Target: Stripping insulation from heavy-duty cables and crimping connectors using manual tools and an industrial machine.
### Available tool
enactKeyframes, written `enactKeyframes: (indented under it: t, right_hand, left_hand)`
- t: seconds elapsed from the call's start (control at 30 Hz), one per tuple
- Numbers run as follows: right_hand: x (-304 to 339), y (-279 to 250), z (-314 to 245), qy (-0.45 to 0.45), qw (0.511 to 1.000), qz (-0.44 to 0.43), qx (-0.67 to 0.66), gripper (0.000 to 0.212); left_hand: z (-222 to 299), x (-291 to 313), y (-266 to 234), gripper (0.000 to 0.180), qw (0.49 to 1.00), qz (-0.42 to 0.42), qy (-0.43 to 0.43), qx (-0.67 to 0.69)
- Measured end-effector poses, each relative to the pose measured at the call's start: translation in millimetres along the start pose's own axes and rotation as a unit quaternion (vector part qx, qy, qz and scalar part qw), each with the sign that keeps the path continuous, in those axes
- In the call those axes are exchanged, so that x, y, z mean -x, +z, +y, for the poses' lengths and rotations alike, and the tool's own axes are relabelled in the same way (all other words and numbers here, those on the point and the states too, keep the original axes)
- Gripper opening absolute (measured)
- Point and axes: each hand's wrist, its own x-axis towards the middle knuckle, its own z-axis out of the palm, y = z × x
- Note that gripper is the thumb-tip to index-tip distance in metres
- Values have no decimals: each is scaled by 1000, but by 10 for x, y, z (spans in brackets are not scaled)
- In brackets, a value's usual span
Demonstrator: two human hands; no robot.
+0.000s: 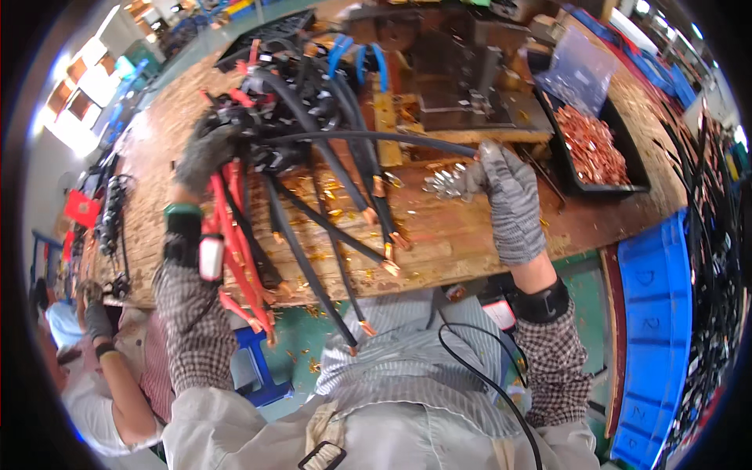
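My right hand (pixel 513 204), in a grey knit glove, is closed on the end of a black cable (pixel 392 136). The cable runs left, slightly arched, over a heap of black cables (pixel 278 98) with bared copper ends. By my right fingers lies a small pile of silver metal pieces (pixel 445 182), perhaps cable lugs. My left hand (pixel 205 153), gloved too, is curled at the heap's left side. Its fingertips are partly hidden, so what it grips is unclear. Below it, red cables (pixel 235 235) with stripped copper ends hang over the table's near edge.
Behind the cables stands a dark metal machine (pixel 470 78). To its right, a black bin (pixel 580 188) holds copper pieces, a clear plastic bag (pixel 578 66) over its far end. A large blue crate (pixel 654 313) stands at right. At lower left sits another person (pixel 117 376).
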Motion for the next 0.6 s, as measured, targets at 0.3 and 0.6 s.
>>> enactKeyframes:
  t: [0.3, 0.6]
  right_hand:
    - [-14, -358, -63, -225, 840, 46, 491, 45]
    - [1978, -1079, -120, 63, 960, 133, 238, 30]
  left_hand:
    - [438, 769, 1518, 34, 789, -6, 421, -447]
    - [-19, 1186, 2027, 36, 674, -320, 439, -500]
